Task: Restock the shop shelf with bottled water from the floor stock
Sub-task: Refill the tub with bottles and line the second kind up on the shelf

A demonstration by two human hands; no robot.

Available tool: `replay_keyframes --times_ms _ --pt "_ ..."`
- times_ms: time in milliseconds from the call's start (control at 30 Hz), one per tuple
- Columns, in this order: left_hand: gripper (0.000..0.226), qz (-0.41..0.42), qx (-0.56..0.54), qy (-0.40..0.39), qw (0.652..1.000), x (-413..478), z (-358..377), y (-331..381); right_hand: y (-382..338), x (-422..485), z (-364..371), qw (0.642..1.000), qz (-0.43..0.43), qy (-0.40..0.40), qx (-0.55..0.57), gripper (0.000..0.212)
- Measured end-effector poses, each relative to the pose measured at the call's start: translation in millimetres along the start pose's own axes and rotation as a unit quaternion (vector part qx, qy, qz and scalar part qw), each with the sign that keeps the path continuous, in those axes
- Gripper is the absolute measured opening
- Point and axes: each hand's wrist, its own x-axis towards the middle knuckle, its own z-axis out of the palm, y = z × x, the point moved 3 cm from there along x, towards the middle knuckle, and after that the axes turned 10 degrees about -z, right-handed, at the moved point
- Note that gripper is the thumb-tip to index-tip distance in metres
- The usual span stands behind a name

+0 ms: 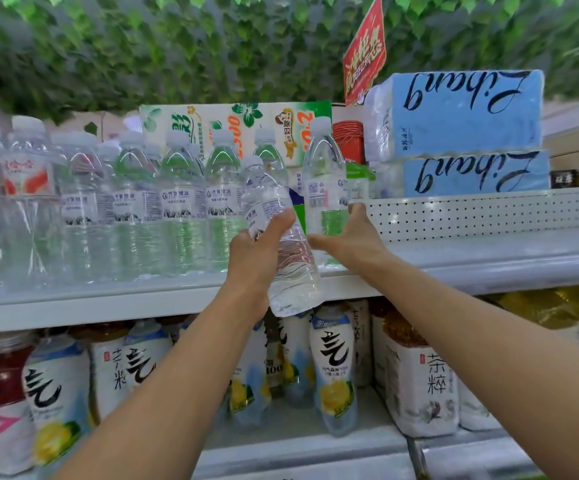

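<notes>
Our left hand (258, 252) centre frame, fingers wrapped round tilted water bottle (293, 275), our right hand (348, 242) just right, fingers clasping upright water bottle (322, 168) on shelf (108, 304)

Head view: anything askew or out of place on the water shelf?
The blue Libang packs at far right sit upside down, lettering inverted. The bottle in the left hand is tilted, not yet shelved.

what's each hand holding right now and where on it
The left hand grips a tilted water bottle around its middle; the right hand grips an upright water bottle by its lower body.
</notes>
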Motion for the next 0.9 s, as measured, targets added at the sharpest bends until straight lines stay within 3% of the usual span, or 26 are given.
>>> replay_keyframes --times_ms 100,267,367,433,500,567,600,667,733,833,900 --pt "0.054 -0.007 -0.002 0.006 1.000 -4 1 1 -1 -2 2 0.998 -0.002 0.009 -0.069 0.097" --pt "0.039 -0.002 -0.013 0.007 1.000 -5 1 2 -3 -6 -5 0.998 0.011 -0.038 0.050 0.060" --pt "0.034 -0.004 -0.009 0.004 1.000 -9 2 3 -3 -6 -7 0.999 0.000 -0.019 0.048 0.061" --pt "0.050 -0.011 -0.007 0.010 1.000 -8 1 2 -4 -8 -5 1.000 -0.012 -0.008 0.012 0.077" --pt "0.080 -0.006 -0.006 0.014 1.000 -9 2 3 -4 -9 -5 1.000 -0.020 -0.003 -0.020 0.086" --pt "0.095 -0.003 0.002 0.019 1.000 -9 3 3 -4 -11 -7 1.000 -0.021 -0.013 -0.009 0.079" --pt "0.090 -0.008 0.007 0.023 1.000 -9 2 3 -4 -11 -10 1.000 -0.019 -0.021 0.008 0.070" --pt "0.059 -0.005 0.005 0.024 1.000 -10 0 4 -3 -11 -15 0.999 -0.025 -0.029 0.017 0.052" --pt "0.046 -0.004 0.000 0.023 1.000 -9 -1 6 -3 -6 -17 0.999 -0.037 -0.029 -0.007 0.046" --pt "0.053 -0.001 0.001 0.034 0.999 -7 -4 7 1 9 -13 0.998 -0.027 -0.044 -0.030 0.053" --pt "0.073 -0.004 -0.004 0.033 0.999 -5 -6 7 6 19 -8 0.998 -0.013 -0.056 -0.040 0.058"
